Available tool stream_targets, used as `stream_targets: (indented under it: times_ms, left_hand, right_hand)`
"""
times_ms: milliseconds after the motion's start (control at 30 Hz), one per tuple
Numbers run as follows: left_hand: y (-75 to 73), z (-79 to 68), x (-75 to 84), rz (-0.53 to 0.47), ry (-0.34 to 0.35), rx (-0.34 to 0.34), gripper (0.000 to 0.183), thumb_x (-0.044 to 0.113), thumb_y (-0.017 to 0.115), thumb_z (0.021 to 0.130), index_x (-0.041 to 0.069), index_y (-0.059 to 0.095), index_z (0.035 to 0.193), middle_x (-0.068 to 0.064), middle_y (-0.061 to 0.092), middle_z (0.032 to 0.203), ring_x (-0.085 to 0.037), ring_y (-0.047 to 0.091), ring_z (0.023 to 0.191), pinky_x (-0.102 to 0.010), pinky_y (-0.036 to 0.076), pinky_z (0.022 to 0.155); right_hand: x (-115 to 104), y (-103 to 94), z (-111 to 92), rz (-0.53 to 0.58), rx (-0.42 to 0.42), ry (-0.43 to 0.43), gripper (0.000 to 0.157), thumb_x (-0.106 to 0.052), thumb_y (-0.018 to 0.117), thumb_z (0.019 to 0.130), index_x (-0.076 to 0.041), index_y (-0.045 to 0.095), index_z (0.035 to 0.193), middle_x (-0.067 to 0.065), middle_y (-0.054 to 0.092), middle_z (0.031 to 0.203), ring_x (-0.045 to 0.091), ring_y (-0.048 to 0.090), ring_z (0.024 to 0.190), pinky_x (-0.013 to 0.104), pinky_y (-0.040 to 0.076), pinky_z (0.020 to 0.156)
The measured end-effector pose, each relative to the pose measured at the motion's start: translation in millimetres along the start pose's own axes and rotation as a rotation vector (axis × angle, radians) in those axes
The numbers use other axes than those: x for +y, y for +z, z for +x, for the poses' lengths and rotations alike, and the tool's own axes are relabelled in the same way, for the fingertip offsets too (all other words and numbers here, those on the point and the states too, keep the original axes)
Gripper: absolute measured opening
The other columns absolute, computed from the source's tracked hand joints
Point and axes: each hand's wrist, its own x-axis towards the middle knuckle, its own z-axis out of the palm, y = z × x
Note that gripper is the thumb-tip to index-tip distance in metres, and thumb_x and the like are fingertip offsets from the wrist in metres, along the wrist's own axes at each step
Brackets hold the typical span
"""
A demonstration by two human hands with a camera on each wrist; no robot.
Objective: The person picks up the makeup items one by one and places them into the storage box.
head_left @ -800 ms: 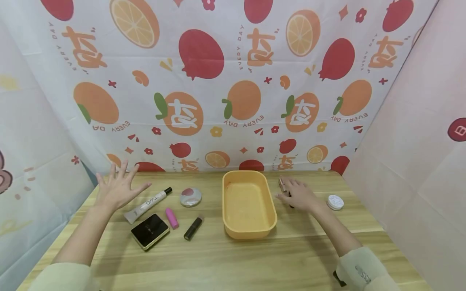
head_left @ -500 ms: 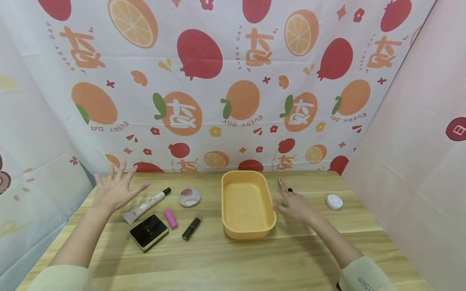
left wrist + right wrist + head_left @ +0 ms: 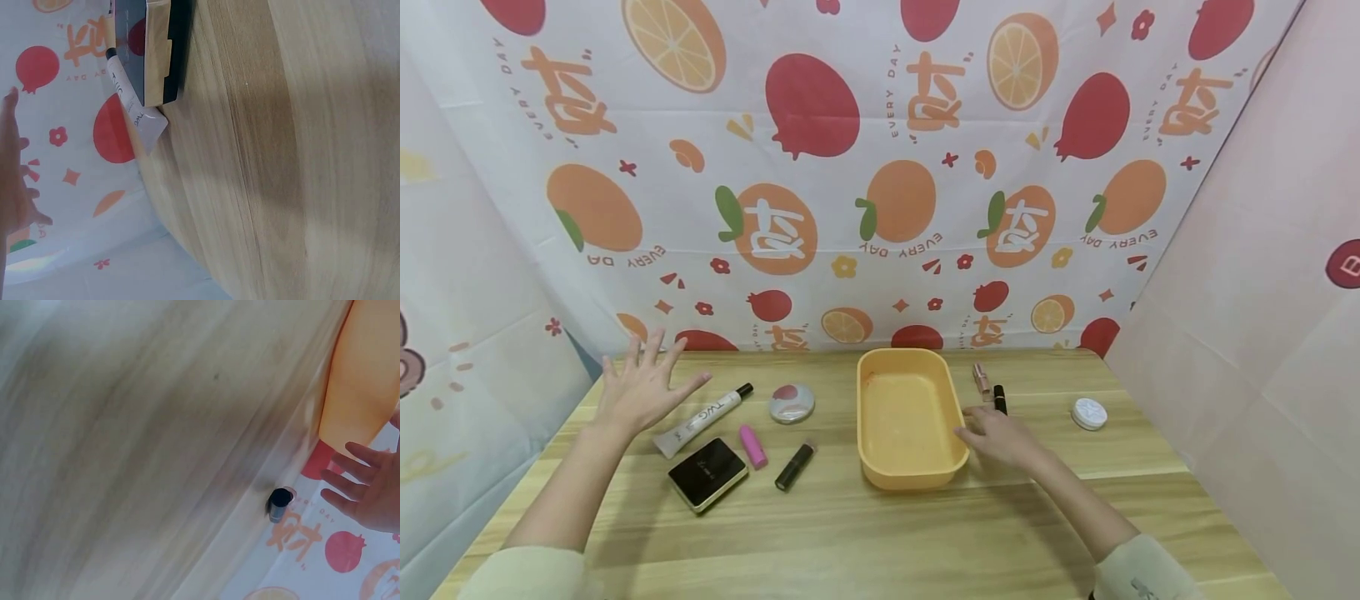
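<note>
My left hand (image 3: 638, 396) hovers with spread fingers at the left, close to a white squeeze tube with a black cap (image 3: 702, 422). It holds nothing. My right hand (image 3: 1003, 437) is at the right side of a yellow plastic bin (image 3: 917, 482), its fingertips close to the rim; contact cannot be told. In the right wrist view its fingers (image 3: 350, 486) are extended, with nothing in them. Just beyond that hand lie a small rose-coloured tube (image 3: 981, 377) and a short black cylinder (image 3: 1000, 399).
Left of the bin lie a black square compact (image 3: 708, 473), a pink tube (image 3: 753, 447), a black lipstick tube (image 3: 794, 467) and a round compact (image 3: 792, 403). At the right is a white round tin (image 3: 1089, 413). A fruit-print curtain (image 3: 827, 292) borders the table's back.
My right hand has drawn back from the rose tube and black cylinder, leftward and nearer me toward the bin, uncovering both. My left hand has stayed in place.
</note>
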Motion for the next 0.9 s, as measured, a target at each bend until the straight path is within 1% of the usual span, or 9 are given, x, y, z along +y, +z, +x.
stream_targets:
  times_ms: [267,367,533,567,600,733,800,833,900]
  left_hand:
    - [-5.1,-0.9,16.0,-0.02,0.033,-0.007,0.082,0.06,0.038,0.089,-0.001,0.026,0.142,-0.025,0.003,0.148,-0.047,-0.006,0.131,-0.069,-0.01,0.093]
    - [-6.1,-1.6,22.5,-0.025,0.051,0.009,0.082,0.06,0.038,0.089,-0.002,0.026,0.142,-0.024,0.003,0.149,-0.047,-0.003,0.131,-0.068,-0.009,0.094]
    - [-5.5,-0.5,34.8,-0.014,0.093,0.028,0.08,0.059,0.039,0.09,-0.002,0.029,0.14,-0.025,0.011,0.147,-0.046,0.004,0.131,-0.065,-0.006,0.097]
    - [-5.2,-0.1,37.5,-0.011,0.104,0.032,0.079,0.058,0.04,0.09,-0.002,0.03,0.14,-0.026,0.013,0.146,-0.046,0.005,0.131,-0.065,-0.006,0.098]
    - [-4.9,0.3,40.1,-0.009,0.117,0.038,0.077,0.057,0.041,0.09,-0.003,0.031,0.139,-0.026,0.015,0.146,-0.046,0.006,0.131,-0.065,-0.005,0.098]
    - [-3.3,-0.2,51.2,0.01,0.175,0.057,0.073,0.053,0.042,0.092,-0.004,0.035,0.137,-0.026,0.017,0.146,-0.046,0.009,0.131,-0.063,-0.002,0.1]
    - [-2.8,-1.7,56.9,0.015,0.199,0.055,0.07,0.05,0.044,0.092,-0.004,0.036,0.136,-0.026,0.018,0.145,-0.046,0.011,0.131,-0.062,-0.001,0.101]
    - [-2.3,-2.8,60.1,0.018,0.21,0.049,0.07,0.049,0.044,0.092,-0.004,0.036,0.136,-0.026,0.018,0.145,-0.046,0.011,0.131,-0.061,0.0,0.102]
    - [-0.8,-5.6,66.7,0.019,0.229,0.031,0.067,0.046,0.047,0.092,-0.005,0.038,0.135,-0.026,0.02,0.144,-0.046,0.012,0.13,-0.061,0.002,0.102]
  right_hand:
    - [-4,2.5,-2,0.042,-0.036,0.024,0.06,-0.045,0.05,0.091,0.001,0.047,0.131,0.017,0.047,0.131,0.034,0.043,0.12,0.05,0.035,0.096]
    - [-7,4.0,-2,0.101,-0.034,0.044,0.06,-0.039,0.053,0.091,0.003,0.042,0.133,0.02,0.045,0.133,0.036,0.042,0.12,0.052,0.034,0.095]
    - [-10,10.9,1,0.239,-0.011,0.074,0.067,-0.025,0.056,0.091,0.003,0.023,0.142,0.021,0.035,0.14,0.038,0.042,0.119,0.054,0.037,0.092]
    - [-11,12.2,1,0.258,-0.001,0.073,0.067,-0.022,0.056,0.091,0.003,0.021,0.143,0.021,0.035,0.139,0.038,0.043,0.117,0.054,0.039,0.09]
    - [-12,13.2,2,0.281,0.004,0.075,0.066,-0.02,0.055,0.091,0.004,0.02,0.143,0.022,0.041,0.135,0.038,0.049,0.111,0.053,0.042,0.086]
    - [-15,15.9,4,0.323,0.031,0.047,0.057,-0.012,0.054,0.089,0.007,0.03,0.137,0.021,0.056,0.117,0.033,0.058,0.096,0.051,0.047,0.079]
    - [-16,16.7,5,0.333,0.028,0.043,0.053,-0.009,0.053,0.088,0.007,0.035,0.135,0.018,0.059,0.11,0.03,0.06,0.09,0.049,0.048,0.078]
    - [-17,17.0,5,0.33,0.03,0.044,0.051,-0.009,0.053,0.087,0.007,0.038,0.133,0.016,0.059,0.11,0.028,0.059,0.092,0.048,0.047,0.08]
    - [-17,17.9,5,0.332,0.024,0.054,0.048,-0.007,0.053,0.087,0.007,0.04,0.131,0.014,0.061,0.106,0.026,0.06,0.089,0.047,0.047,0.08]
